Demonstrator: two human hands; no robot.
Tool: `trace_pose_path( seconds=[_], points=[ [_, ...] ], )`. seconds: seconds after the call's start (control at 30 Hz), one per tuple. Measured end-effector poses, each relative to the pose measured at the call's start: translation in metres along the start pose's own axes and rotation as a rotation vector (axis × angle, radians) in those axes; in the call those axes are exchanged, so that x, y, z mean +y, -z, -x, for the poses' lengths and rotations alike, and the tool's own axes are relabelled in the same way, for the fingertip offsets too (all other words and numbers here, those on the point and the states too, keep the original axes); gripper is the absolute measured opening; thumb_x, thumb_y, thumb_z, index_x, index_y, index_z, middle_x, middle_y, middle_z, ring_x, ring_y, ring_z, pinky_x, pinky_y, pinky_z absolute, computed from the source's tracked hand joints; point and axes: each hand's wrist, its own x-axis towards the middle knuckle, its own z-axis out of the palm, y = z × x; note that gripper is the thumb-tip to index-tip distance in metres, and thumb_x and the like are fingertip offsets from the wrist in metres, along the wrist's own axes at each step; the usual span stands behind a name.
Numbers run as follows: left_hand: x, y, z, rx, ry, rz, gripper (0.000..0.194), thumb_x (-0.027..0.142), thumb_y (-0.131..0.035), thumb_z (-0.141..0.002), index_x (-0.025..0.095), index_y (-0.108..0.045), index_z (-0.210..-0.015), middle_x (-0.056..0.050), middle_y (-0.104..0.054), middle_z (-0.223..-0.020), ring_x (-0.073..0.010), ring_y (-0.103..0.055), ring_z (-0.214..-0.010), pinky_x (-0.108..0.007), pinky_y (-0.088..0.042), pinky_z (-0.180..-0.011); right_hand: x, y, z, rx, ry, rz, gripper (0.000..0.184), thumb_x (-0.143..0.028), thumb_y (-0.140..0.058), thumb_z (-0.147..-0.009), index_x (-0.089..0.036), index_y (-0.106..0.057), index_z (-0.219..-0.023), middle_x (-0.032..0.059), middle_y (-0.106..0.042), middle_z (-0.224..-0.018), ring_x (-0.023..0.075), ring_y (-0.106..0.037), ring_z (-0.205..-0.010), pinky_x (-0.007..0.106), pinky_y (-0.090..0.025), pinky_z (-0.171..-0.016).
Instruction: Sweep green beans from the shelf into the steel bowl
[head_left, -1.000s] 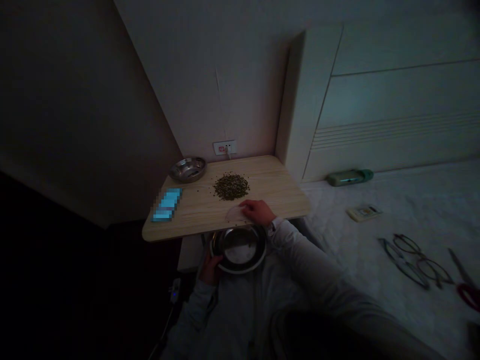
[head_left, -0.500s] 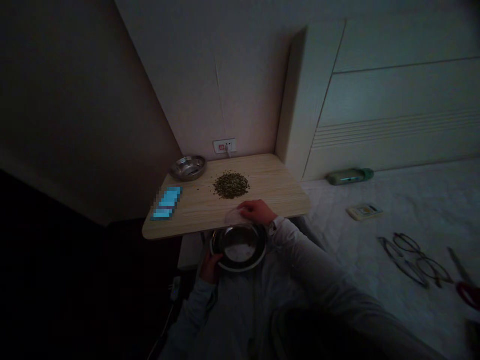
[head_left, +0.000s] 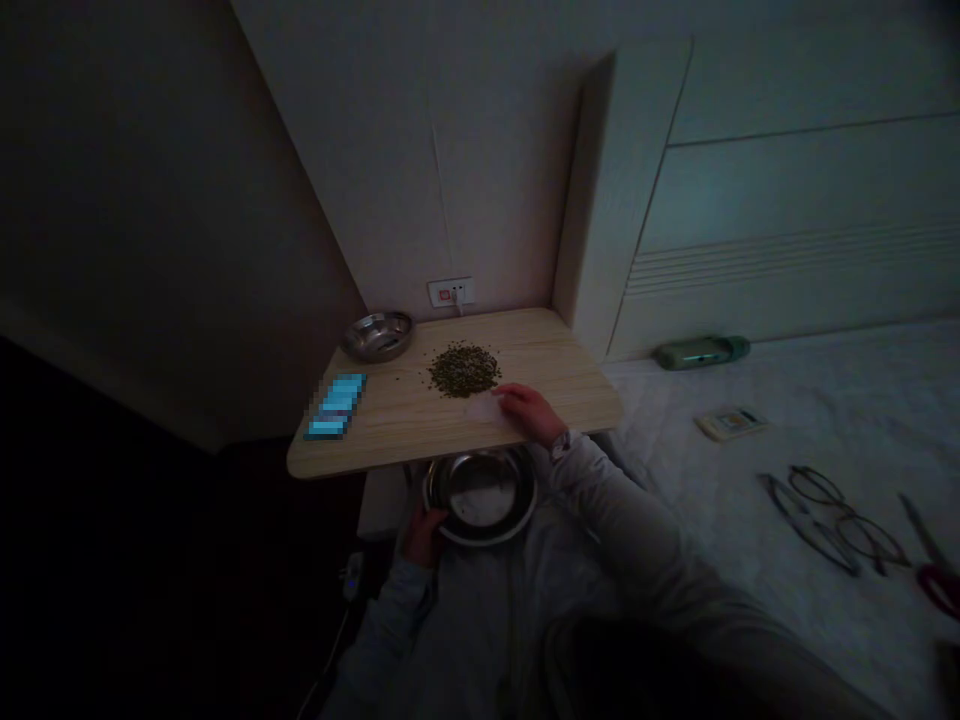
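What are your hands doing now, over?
Left hand: holding lower bowl. Right hand: holding pale flat piece near grainy pile. Nothing visible between piece and pile.

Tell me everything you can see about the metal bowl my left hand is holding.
The metal bowl is round and shiny, looks like stainless steel, and has a pale-edged rim, a darker sloping wall and a flat, brighter base. It faces upward just below the near edge of the table. The left hand grips its left side. A pale patch shows inside; whether it is contents or reflection, I can't tell. What supports it underneath is hidden.
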Motion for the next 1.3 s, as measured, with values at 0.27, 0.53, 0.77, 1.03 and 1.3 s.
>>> trace_pose_path(
  seconds=[0.27, 0.53, 0.77, 1.03, 1.3],
  points=[
    [-0.001, 0.001, 0.004, -0.072, 0.078, -0.066, 0.058, 0.02, -0.064, -0.048, 0.016, -0.061, -0.106, -0.004, -0.069, -0.077, -0.0278, -0.061, -0.085, -0.038, -0.044, -0.079, -0.001, 0.011, -0.004, 0.26, -0.055, -0.55, 0.022, -0.026, -0.063, -0.058, -0.018, -0.058, -0.078, -0.0074, -0.048, -0.053, 0.0063, -0.043, -0.051, 0.02, -0.034, -0.051],
    [-0.001, 0.003, 0.004, -0.055, 0.047, -0.082, 0.061, 0.019, -0.064, -0.045, 0.018, -0.061, -0.105, -0.004, -0.069, -0.081, -0.0265, -0.061, -0.083, -0.035, -0.043, -0.077, -0.004, 0.02, -0.003, 0.3, -0.105, -0.901, 0.013, -0.019, -0.058, -0.068, -0.02, -0.053, -0.08, -0.0092, -0.046, -0.05, 0.0043, -0.043, -0.045, 0.017, -0.036, -0.046],
    [0.009, -0.002, 0.013, -0.16, 0.148, -0.06, 0.048, 0.018, -0.061, -0.046, 0.017, -0.066, -0.094, -0.003, -0.067, -0.071, -0.0259, -0.061, -0.075, -0.036, -0.044, -0.071, -0.004, 0.02, -0.003, 0.292, -0.111, -0.873, 0.01, -0.019, -0.057, -0.071, -0.021, -0.053, -0.08, -0.0092, -0.047, -0.05, 0.0049, -0.043, -0.045, 0.018, -0.036, -0.047],
    [0.018, 0.002, 0.031, -0.092, 0.177, -0.114, 0.076, 0.01, -0.058, -0.042, 0.019, -0.054, -0.117, 0.0, -0.068, -0.077, -0.0201, -0.058, -0.065, -0.029, -0.044, -0.058, -0.003, 0.021, -0.004, 0.305, -0.145, -0.908, 0.011, -0.016, -0.055, -0.071, -0.021, -0.053, -0.081, -0.0091, -0.047, -0.052, 0.0044, -0.042, -0.045, 0.017, -0.036, -0.047],
    [0.007, 0.006, 0.031, -0.033, 0.197, -0.1, 0.085, 0.01, -0.057, -0.042, 0.019, -0.046, -0.126, 0.0, -0.068, -0.077, -0.0203, -0.059, -0.067, -0.028, -0.043, -0.055, -0.001, 0.022, -0.005, 0.297, -0.117, -0.836, 0.01, -0.02, -0.057, -0.072, -0.021, -0.053, -0.081, -0.0092, -0.046, -0.051, 0.0043, -0.042, -0.045, 0.018, -0.035, -0.047]
  ],
)
